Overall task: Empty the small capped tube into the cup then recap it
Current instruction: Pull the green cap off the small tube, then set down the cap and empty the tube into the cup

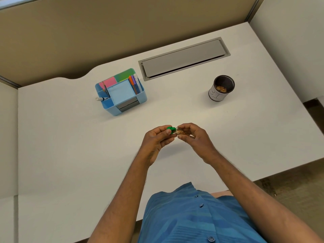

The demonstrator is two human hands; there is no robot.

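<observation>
Over the middle of the white desk, my left hand (158, 137) pinches a small green cap (171, 128) between thumb and fingers. My right hand (193, 137) holds a small clear tube (179, 132) lying sideways, its open mouth turned toward the cap. Cap and tube mouth sit almost touching; whether they are joined I cannot tell. The tube's body is mostly hidden by my right fingers. The cup (221, 88), a dark mesh pot with a white label, stands upright at the far right and holds small tan pieces.
A blue desk organiser (121, 92) with sticky notes, pens and a marker stands at the far left centre. A grey cable hatch (184, 57) is set into the desk behind. Partition walls border the desk at the back and right.
</observation>
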